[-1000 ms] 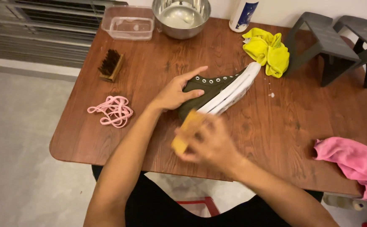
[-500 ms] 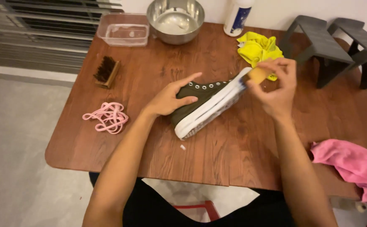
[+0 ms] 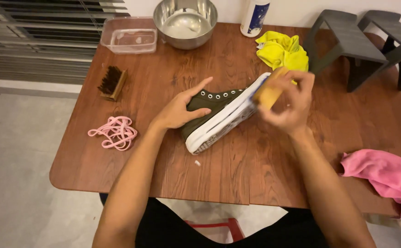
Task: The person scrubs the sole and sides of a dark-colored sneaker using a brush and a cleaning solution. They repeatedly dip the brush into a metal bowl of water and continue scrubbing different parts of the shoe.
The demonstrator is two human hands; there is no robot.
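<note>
At the back of the table there's a steel mixing bowl [image 3: 185,22] with what looks like a bit of cloudy liquid in the bottom, and right next to it a clear plastic tub [image 3: 129,35] that looks to hold only a little residue. A white bottle with a blue label [image 3: 254,16] stands just right of the bowl.

Count-wise: one olive-green high-top sneaker [image 3: 221,115] with a white sole, lying on its side mid-table, no laces in it. One bundle of pink laces [image 3: 114,132] off to the left, one wooden brush [image 3: 113,82], one yellow cloth [image 3: 282,49], one pink cloth [image 3: 386,177] at the right edge, and two dark grey shoe stands [image 3: 347,46] at the far right.

Left hand [image 3: 178,110] lies flat on the sneaker's upper, pressing it down, fingers spread. Right hand [image 3: 288,102] is closed around a tan sponge block [image 3: 269,93], which sits against the sole near the toe end.

The surface is a reddish-brown wooden table [image 3: 164,170] with rounded corners, grey floor below, slatted blinds at the upper left.
</note>
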